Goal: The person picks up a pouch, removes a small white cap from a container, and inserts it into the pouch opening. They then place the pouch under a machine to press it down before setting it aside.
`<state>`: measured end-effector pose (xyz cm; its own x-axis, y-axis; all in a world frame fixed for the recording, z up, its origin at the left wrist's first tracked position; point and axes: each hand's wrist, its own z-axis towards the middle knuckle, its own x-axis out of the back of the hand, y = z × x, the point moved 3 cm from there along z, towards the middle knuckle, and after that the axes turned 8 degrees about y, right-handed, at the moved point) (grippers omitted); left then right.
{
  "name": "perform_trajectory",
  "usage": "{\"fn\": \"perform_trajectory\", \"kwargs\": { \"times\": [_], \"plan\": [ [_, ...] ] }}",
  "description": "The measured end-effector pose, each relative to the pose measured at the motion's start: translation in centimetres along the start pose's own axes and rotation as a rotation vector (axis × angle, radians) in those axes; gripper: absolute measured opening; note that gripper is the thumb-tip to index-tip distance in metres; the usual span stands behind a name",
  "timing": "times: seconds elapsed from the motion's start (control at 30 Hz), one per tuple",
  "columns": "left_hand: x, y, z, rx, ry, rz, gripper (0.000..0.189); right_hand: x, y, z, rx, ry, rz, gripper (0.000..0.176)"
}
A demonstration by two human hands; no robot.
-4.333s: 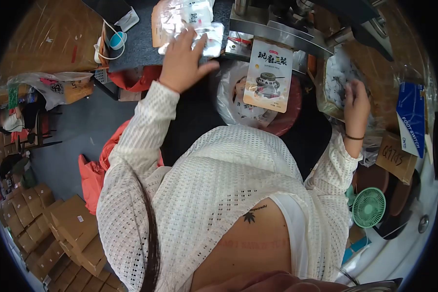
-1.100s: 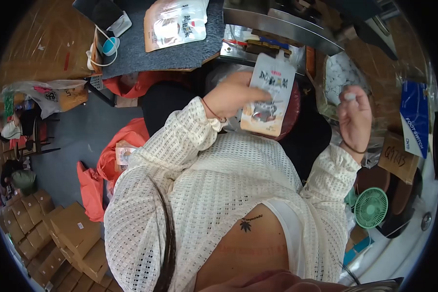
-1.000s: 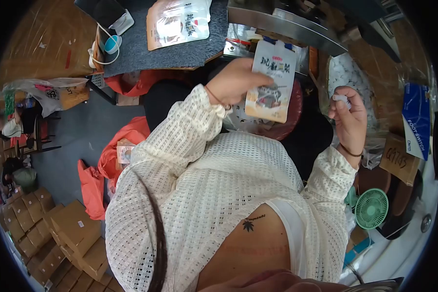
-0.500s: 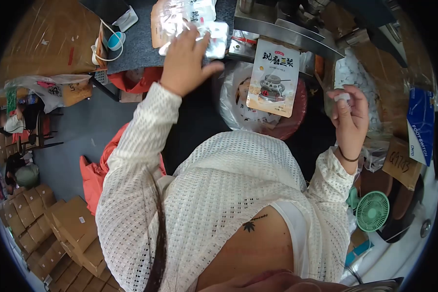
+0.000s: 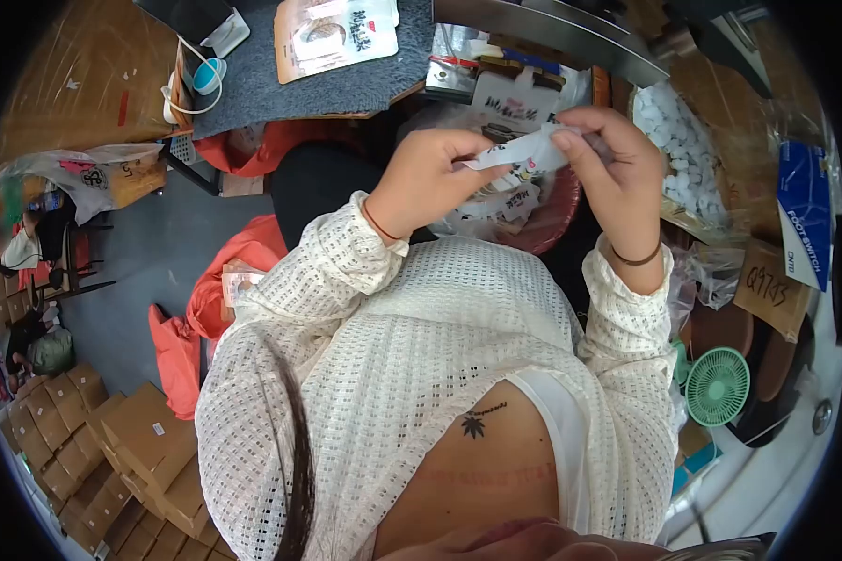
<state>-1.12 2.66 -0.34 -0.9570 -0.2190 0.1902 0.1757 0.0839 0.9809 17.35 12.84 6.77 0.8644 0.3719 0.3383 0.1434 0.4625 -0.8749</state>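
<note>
A white printed sachet [image 5: 526, 157] is stretched between my two hands, in front of my chest. My left hand [image 5: 432, 179] is closed on its left end with thumb and fingers. At the other end, my right hand [image 5: 617, 164] pinches the sachet, its fingers curled above the thumb. Behind the sachet stands a pouch [image 5: 503, 97] with dark printed characters, partly hidden by it. Below my hands is a red basin [image 5: 561, 213] with a clear plastic liner and small printed packets [image 5: 510, 210] inside.
Printed stand-up pouches [image 5: 337, 39] lie on a grey cloth-covered table [image 5: 253, 93] at upper left. A box of small white pieces [image 5: 678, 150] stands at right, near a blue foot switch box [image 5: 805, 220] and a green fan [image 5: 718, 385]. Stacked cartons [image 5: 150, 435] fill the lower left.
My left hand has left the pouches on the table and come to the middle. My right hand has moved left to meet it. A sachet is now stretched between them.
</note>
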Motion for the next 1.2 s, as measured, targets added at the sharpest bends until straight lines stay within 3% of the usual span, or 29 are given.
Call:
{"fn": "perform_trajectory", "kwargs": {
  "times": [0.07,0.17,0.2,0.3,0.37,0.43,0.53,0.6,0.7,0.73,0.77,0.8,0.83,0.87,0.9,1.0,1.03,1.1,1.17,1.2],
  "plan": [
    [-1.0,0.8,-0.2,0.094,-0.073,-0.185,0.024,0.7,-1.0,0.3,0.118,-0.015,-0.253,0.011],
    [-3.0,-0.3,-0.6,0.274,-0.255,-0.388,0.028,2.0,-0.3,0.3,0.149,-0.114,-0.375,0.01],
    [-3.5,-0.6,-0.7,0.375,-0.329,-0.402,0.029,2.4,0.4,0.1,0.161,-0.189,-0.349,0.011],
    [-4.2,-0.2,-0.3,0.357,-0.427,-0.528,0.031,3.3,1.4,-0.8,-0.013,0.052,-0.07,0.017],
    [-4.0,-1.4,1.0,0.347,-0.38,-0.496,0.033,5.6,2.6,-1.1,0.0,0.18,-0.095,0.02],
    [-3.1,-1.8,2.9,0.26,-0.318,-0.452,0.034,7.1,2.1,-1.4,-0.178,0.117,-0.135,0.019],
    [-1.8,-2.2,5.7,0.38,-0.256,-0.67,0.038,5.9,1.8,-2.2,-0.242,0.056,0.029,0.021],
    [-1.4,-2.5,6.9,0.415,-0.226,-0.721,0.042,4.7,1.6,-2.5,-0.17,0.005,-0.023,0.022],
    [-0.7,-2.0,7.1,0.167,-0.173,-0.623,0.043,3.6,2.3,-3.2,-0.108,0.005,-0.076,0.025],
    [1.4,-2.3,6.5,0.117,0.208,-0.131,0.046,3.7,2.5,-3.2,-0.067,-0.002,-0.124,0.025],
    [3.7,-2.6,7.0,0.044,0.294,-0.144,0.05,3.8,2.6,-3.3,-0.029,-0.01,-0.173,0.025],
    [6.7,-3.6,8.1,-0.058,0.492,0.089,0.05,4.0,2.9,-3.5,-0.085,0.001,-0.136,0.025],
    [9.3,-2.3,7.7,-0.4,0.76,0.347,0.051,4.3,3.0,-3.6,-0.14,0.012,-0.1,0.025],
    [11.3,-2.5,7.8,-0.747,0.879,0.731,0.056,4.6,3.1,-3.7,-0.191,0.022,-0.064,0.025],
    [12.7,-4.1,7.3,-0.58,0.731,1.077,0.067,4.7,3.0,-3.6,-0.156,0.022,-0.105,0.024],
    [10.3,-3.8,3.2,-0.655,0.403,1.252,0.068,4.8,2.9,-3.3,-0.071,0.059,-0.109,0.021],
    [9.5,-2.7,1.7,-0.614,0.312,1.272,0.055,4.3,3.3,-3.4,-0.06,0.096,-0.03,0.019],
    [9.4,-2.8,1.0,-0.579,0.33,1.033,0.036,3.6,3.5,-3.3,-0.058,0.076,-0.014,0.017],
    [9.1,-2.7,0.9,-0.25,0.267,0.506,0.024,2.8,3.5,-2.8,-0.071,-0.03,-0.143,0.015],
    [8.6,-2.7,0.8,-0.087,0.228,0.242,0.019,1.9,2.6,-2.4,0.108,-0.062,-0.278,0.017]
  ]
}}
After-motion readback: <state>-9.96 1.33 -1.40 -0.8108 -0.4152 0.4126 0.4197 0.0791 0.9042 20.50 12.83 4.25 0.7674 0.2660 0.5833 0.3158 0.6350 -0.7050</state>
